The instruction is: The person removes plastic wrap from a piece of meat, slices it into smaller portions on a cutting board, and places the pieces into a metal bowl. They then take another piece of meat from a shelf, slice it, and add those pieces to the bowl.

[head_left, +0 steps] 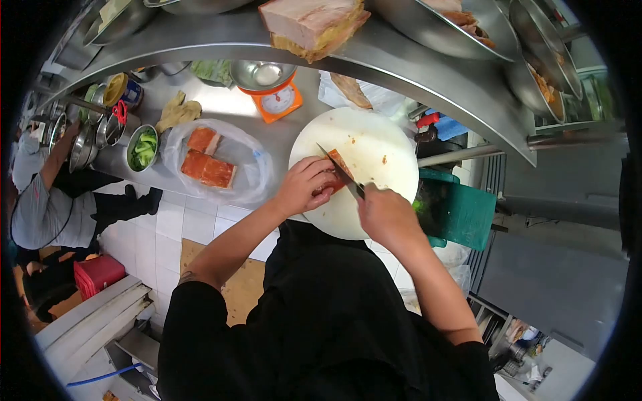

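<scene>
On the round white cutting board (394,147) lies a piece of reddish-brown roasted meat (340,160). My left hand (307,185) presses on the meat with bent fingers, covering part of it. A knife (336,162) lies across the meat, its tip toward the upper left. Its handle is in my right hand (386,215), whose fingers are wrapped round it. To the left, several similar meat pieces (208,170) rest on a clear plastic bag (257,175).
An orange scale (279,102) carries a metal bowl (262,73). Left stands a bowl of green vegetables (142,149). A steel shelf (227,33) overhead holds a large meat block (313,27). A green bin (468,212) is at right. Another person (57,214) stands at far left.
</scene>
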A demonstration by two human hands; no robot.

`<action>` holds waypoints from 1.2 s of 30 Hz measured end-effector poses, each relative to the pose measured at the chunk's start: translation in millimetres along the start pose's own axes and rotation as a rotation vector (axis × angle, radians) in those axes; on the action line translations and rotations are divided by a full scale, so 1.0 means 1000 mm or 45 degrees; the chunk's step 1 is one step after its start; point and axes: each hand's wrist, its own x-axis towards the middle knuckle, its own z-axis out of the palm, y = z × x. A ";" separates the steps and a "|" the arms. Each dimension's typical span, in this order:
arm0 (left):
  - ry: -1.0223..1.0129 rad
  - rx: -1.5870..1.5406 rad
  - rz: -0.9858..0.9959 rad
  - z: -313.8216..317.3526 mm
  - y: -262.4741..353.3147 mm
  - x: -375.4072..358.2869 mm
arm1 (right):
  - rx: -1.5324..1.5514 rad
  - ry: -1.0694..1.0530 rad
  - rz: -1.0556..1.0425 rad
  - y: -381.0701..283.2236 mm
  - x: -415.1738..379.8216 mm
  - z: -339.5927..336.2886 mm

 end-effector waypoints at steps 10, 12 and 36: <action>-0.028 0.010 -0.010 0.000 0.004 -0.004 | 0.064 -0.102 0.152 0.016 0.002 0.061; -0.019 0.017 0.004 -0.002 0.000 0.002 | 0.104 -0.008 0.166 0.026 0.028 0.072; -0.905 0.305 -0.148 0.025 -0.013 0.130 | 0.621 0.580 0.269 0.142 -0.073 0.115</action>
